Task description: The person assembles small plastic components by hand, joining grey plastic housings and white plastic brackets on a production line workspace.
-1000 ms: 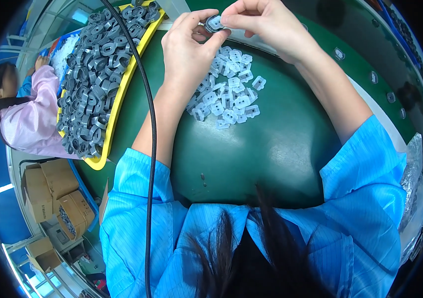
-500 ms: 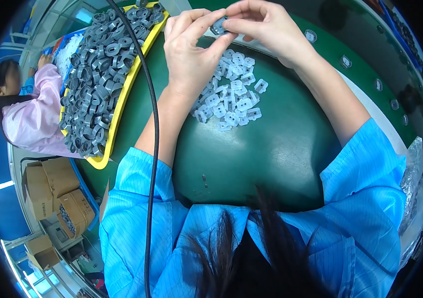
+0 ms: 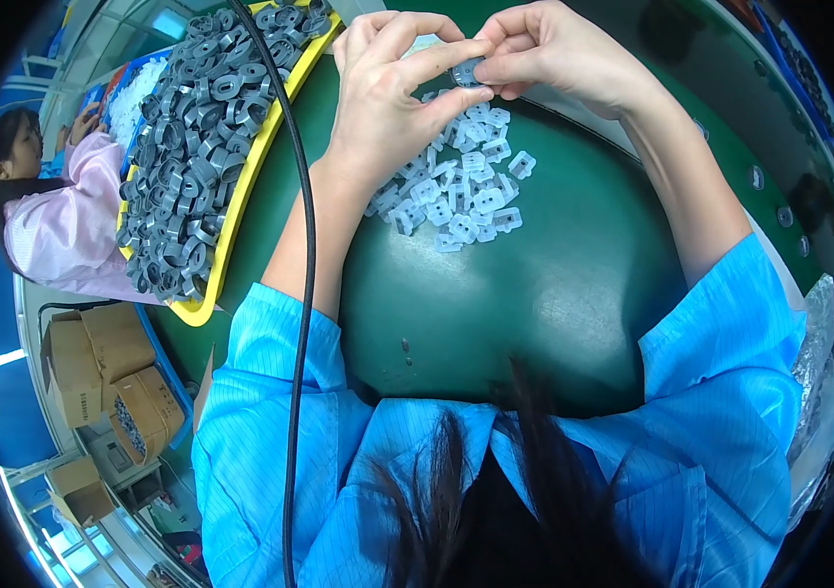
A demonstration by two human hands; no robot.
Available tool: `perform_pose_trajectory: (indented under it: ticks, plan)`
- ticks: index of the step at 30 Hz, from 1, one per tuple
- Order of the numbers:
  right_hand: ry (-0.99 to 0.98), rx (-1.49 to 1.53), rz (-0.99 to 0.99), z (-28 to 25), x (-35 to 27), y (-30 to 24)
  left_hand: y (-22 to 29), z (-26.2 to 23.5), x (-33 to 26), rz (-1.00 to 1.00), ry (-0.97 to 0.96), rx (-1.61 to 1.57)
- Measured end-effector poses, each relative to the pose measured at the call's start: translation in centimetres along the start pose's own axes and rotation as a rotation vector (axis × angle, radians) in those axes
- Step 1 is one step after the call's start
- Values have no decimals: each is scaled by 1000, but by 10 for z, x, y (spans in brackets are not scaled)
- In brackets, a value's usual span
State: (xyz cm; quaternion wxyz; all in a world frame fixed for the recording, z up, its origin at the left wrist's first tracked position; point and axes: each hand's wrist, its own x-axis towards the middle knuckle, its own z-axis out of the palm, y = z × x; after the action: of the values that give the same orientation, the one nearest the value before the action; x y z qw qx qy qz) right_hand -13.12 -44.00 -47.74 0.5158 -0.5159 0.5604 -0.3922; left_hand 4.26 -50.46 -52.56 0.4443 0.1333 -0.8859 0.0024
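Beyond the pile, my left hand point(image 3: 387, 88) grips a small grey plastic ring-shaped part point(image 3: 467, 73) between thumb and forefinger. My right hand point(image 3: 569, 57) pinches the same part from its right side, fingertips closed against it. Whether a clear piece is fitted inside it cannot be made out. Just below the hands, a loose pile of small translucent plastic inserts point(image 3: 476, 196) is spread on the green tabletop point(image 3: 495, 323).
At the left stands a yellow-rimmed tray point(image 3: 231, 230) heaped with grey rings point(image 3: 187, 147). A black cable point(image 3: 304, 294) hangs across the view. Several parts point(image 3: 757, 177) sit on a green belt at right. A co-worker in pink point(image 3: 64, 225) sits beyond the tray, near cardboard boxes point(image 3: 113, 343).
Both hands, still on the grey part, have shifted slightly right and down in the picture. The parts on the belt have changed position. The translucent pile looks much the same.
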Motion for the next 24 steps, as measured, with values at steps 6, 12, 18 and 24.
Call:
perform_pose_trajectory:
  ticks: [6,12,18,24]
  plan:
    - [215,-164,-390,18,-3,-1,-3,9,-1,-16,237,68]
    - [-187,324,-251,-11,13,27,26,-9,5,-109,181,-51]
    - [363,-281,-190,-65,37,70,-4,-19,6,-240,61,152]
    - [671,-855,-198,-81,31,74,-106,-91,-2,-281,-378,402]
